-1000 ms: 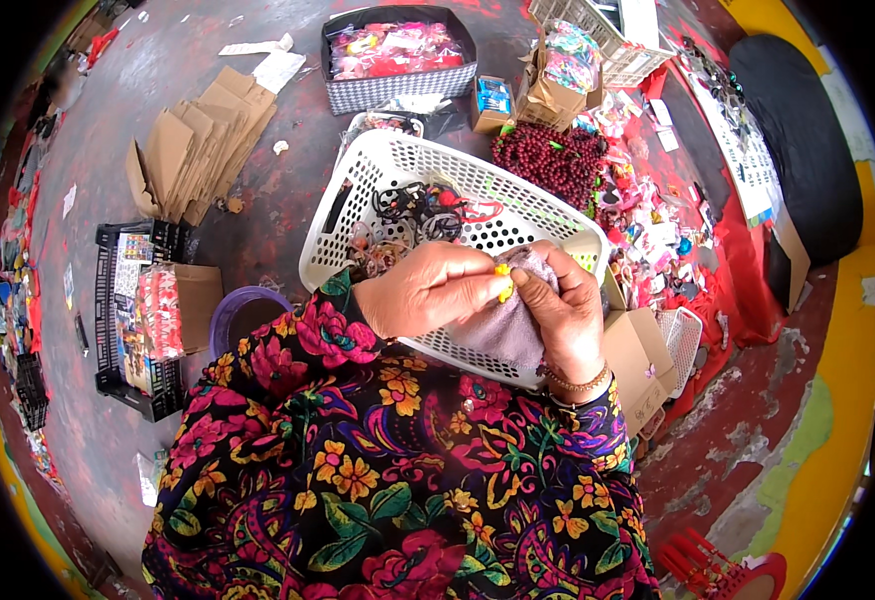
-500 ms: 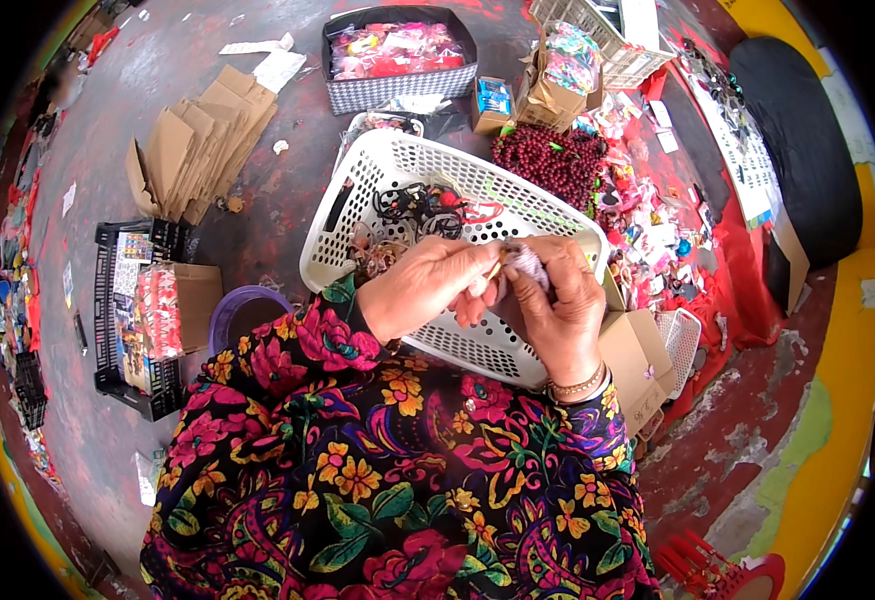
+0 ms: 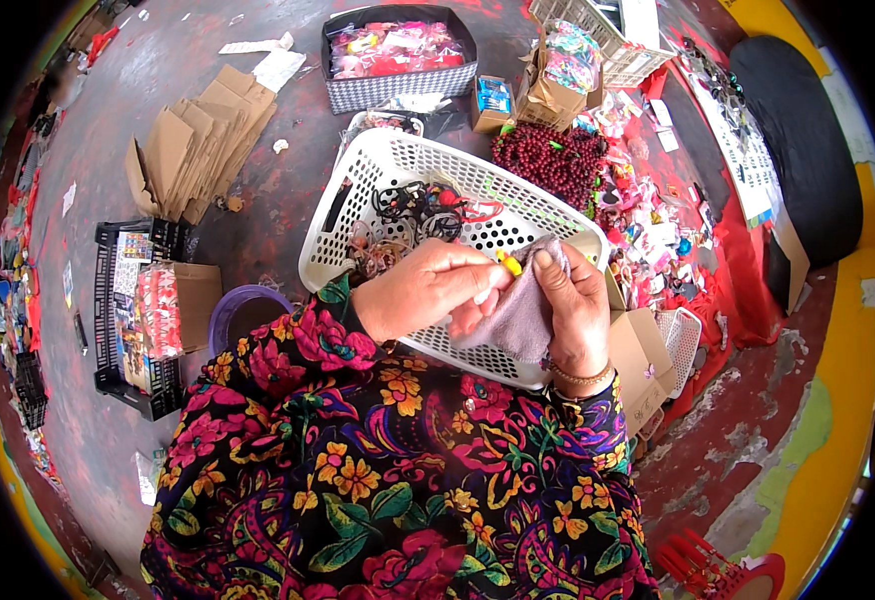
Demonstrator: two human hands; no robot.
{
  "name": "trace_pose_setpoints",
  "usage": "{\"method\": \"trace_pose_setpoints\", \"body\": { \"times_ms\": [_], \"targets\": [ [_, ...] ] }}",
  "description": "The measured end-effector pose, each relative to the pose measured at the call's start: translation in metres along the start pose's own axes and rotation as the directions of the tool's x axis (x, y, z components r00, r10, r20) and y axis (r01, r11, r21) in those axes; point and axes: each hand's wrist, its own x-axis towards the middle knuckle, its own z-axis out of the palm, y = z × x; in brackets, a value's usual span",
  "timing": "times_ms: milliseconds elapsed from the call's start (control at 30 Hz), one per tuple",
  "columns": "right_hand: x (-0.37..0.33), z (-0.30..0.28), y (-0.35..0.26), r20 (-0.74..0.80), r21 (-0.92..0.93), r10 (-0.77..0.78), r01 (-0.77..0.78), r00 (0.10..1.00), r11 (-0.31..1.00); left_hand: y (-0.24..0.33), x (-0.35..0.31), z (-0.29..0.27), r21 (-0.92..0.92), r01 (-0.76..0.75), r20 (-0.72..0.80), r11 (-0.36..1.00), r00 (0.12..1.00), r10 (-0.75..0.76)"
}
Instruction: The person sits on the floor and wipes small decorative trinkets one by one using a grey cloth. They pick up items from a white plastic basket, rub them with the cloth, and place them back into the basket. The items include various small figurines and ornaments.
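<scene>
Your L hand pinches 1 small glossy yellow pc; your R hand grips 1 soft mauve cloth, bunched just beside it. Both are above 1 perforated white plastic basket w/ tangled dark cords, far L inside. Yellow pc partly hidden in your grip; cords too tangled to count.
</scene>
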Motion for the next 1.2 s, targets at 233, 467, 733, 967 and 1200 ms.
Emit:
{"method": "trace_pose_setpoints", "body": {
  "times_ms": [233, 467, 733, 967, 1200],
  "targets": [
    [0.000, 0.001, -0.004, 0.144, -0.441, -0.329, 0.358, 0.933, 0.823, -0.002, 0.002, -0.003, 0.215, -0.137, 0.007, 0.967, 0.990, 0.139],
    [-0.003, 0.003, 0.000, -0.058, -0.335, -0.110, 0.085, 0.992, 0.939, 0.008, -0.009, -0.013, 0.444, -0.485, 0.061, 0.753, 0.855, 0.515],
    [-0.007, -0.011, 0.004, -0.015, -0.693, 0.028, -0.031, 0.999, 0.720, 0.037, -0.063, -0.091, 0.280, -0.240, -0.457, 0.929, 0.818, 0.349],
    [-0.011, -0.008, 0.001, -0.031, -0.646, 0.092, -0.090, 0.995, 0.758, -0.046, -0.072, -0.199, 0.014, -0.122, -0.793, 0.992, 0.603, 0.085],
    [-0.001, 0.001, -0.001, -0.071, -0.678, 0.152, -0.160, 0.986, 0.718, -0.254, -0.034, -0.280, 0.247, 0.348, -0.884, 0.904, 0.463, 0.063]
  ]
}}
